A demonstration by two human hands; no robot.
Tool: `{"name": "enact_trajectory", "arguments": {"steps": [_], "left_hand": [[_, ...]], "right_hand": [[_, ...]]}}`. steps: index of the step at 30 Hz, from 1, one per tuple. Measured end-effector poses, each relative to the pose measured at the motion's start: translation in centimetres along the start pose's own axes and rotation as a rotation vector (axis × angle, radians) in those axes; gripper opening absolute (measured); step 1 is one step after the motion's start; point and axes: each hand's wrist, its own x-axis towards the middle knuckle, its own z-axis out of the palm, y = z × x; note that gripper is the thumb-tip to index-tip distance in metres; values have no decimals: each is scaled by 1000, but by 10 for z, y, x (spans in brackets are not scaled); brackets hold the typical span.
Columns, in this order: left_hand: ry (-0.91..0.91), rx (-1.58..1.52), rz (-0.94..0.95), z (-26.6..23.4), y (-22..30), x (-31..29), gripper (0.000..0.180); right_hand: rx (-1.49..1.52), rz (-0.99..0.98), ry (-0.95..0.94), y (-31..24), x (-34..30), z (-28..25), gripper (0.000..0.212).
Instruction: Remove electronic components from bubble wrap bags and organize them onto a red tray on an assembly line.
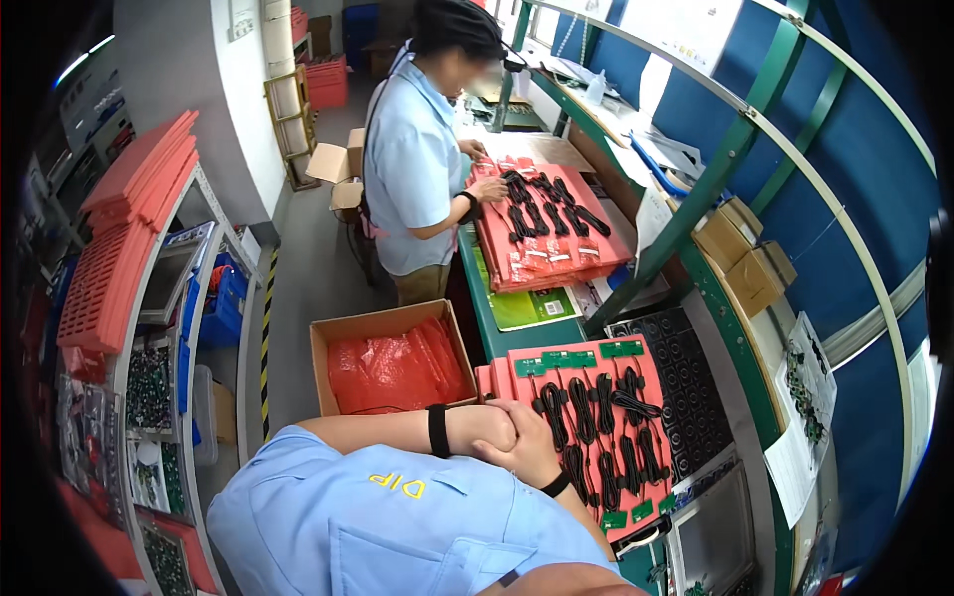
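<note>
My left hand (482,429) is closed in a fist in front of my chest, its fingers mostly hidden. Against it my right hand (529,445) is wrapped, so the two are clasped. Both wrists wear black bands. Just beyond and to the right lies a pink foam tray (517,385) on a stack. Bundled black cables (581,409) lie on it in two rows, with small green circuit boards (623,349) along its far and near edges. Neither hand touches the cables.
A cardboard box (320,368) of red bubble-wrap bags stands left of the bench. Ahead, a co-worker (412,169) handles cables on another pink tray (606,189). A shelf rack (149,318) lines the left; a green post (686,214) rises on the right, near a black mat (676,368).
</note>
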Motion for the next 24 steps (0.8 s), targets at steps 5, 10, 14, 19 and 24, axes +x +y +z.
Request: {"name": "enact_trajectory", "arguments": {"steps": [5, 10, 14, 19, 24], "left_hand": [[319, 322, -47, -101, 93, -30, 40], [66, -746, 817, -158, 156, -110, 58], [358, -1060, 281, -130, 144, -157, 60], [460, -107, 116, -156, 205, -161, 50], [-141, -863, 1043, -192, 219, -151, 40]], "right_hand": [[199, -99, 56, -47, -30, -73, 64], [1250, -1071, -565, -35, -87, -139, 53], [1844, -595, -418, 52, -77, -99, 51], [732, -184, -51, -38, -74, -132, 47], [1118, -251, -30, -12, -48, -190, 33]]}}
